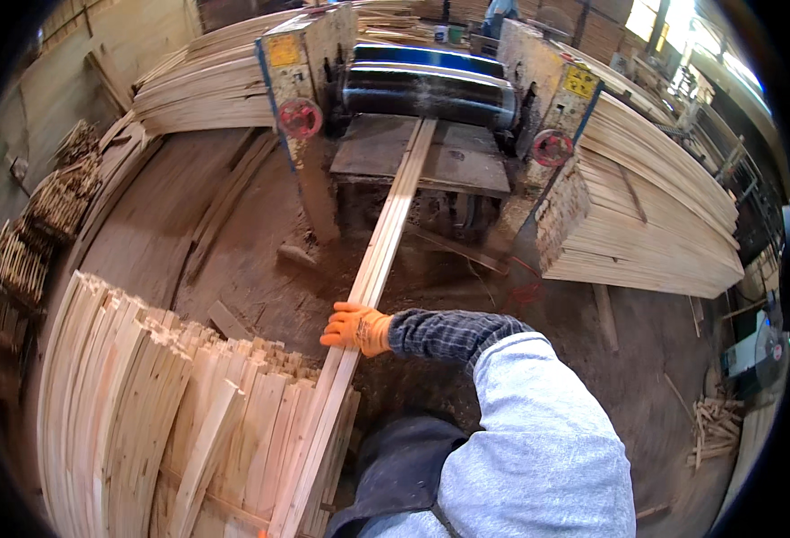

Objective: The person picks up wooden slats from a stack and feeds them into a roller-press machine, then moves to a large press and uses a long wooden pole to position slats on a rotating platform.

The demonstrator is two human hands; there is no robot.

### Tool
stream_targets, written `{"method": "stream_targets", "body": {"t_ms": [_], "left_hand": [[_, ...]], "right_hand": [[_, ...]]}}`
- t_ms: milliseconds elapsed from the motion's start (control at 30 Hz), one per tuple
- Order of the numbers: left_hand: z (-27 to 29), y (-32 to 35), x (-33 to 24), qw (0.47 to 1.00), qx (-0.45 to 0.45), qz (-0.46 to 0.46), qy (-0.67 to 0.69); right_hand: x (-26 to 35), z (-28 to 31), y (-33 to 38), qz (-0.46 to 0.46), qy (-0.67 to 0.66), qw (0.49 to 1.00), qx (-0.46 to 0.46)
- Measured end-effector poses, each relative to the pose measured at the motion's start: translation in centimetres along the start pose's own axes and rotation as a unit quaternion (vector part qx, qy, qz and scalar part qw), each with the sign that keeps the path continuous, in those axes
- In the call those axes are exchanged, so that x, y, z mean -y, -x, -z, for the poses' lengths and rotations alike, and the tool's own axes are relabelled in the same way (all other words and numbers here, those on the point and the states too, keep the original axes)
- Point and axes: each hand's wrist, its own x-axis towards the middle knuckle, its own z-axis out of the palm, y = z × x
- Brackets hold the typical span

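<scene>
Long, pale wooden strips (379,257) lie side by side, slanting from the bottom edge up to the roller of a machine. My right hand (357,329), in an orange glove, grips them from above about midway, its fingers bent over their left side. Only a small orange patch of my left hand (263,533) shows at the bottom edge, beside the near end of the strips; its fingers are hidden. The far ends of the strips rest on the machine's flat metal table (372,152) and reach the dark, shiny roller (426,94).
A stack of cut strips (112,394) stands close on the left. Red handwheels (300,117) sit on the machine's posts. Long board piles (655,224) flank it on both sides. Scrap pieces (716,429) lie at the right, and a loose offcut (229,319) lies on the floor.
</scene>
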Motion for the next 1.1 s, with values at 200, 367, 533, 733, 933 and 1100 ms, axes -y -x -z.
{"method": "stream_targets", "body": {"t_ms": [200,367,533,733,933,1100], "left_hand": [[-4.0,-0.5,-3.8,0.991,0.048,0.085,0.091],[-3.4,-6.2,-10.7,0.976,0.100,0.122,0.150],[-2.2,-8.8,-10.6,0.978,0.059,0.060,0.191],[2.9,-0.3,1.2,0.989,0.127,0.074,0.030],[3.3,5.1,6.5,0.981,0.131,0.136,0.038],[1.9,0.1,1.5,0.981,0.146,0.102,0.074]], "right_hand": [[6.5,3.0,-1.2,0.103,-0.063,0.986,0.114],[7.8,3.8,-2.4,0.144,-0.082,0.980,0.113],[10.0,4.5,-4.4,0.169,-0.128,0.972,0.101],[6.1,3.0,-3.8,0.104,-0.110,0.987,0.054],[4.0,5.3,-5.5,0.051,-0.015,0.986,0.156],[7.6,8.8,-10.3,0.157,-0.203,0.951,0.172]]}}
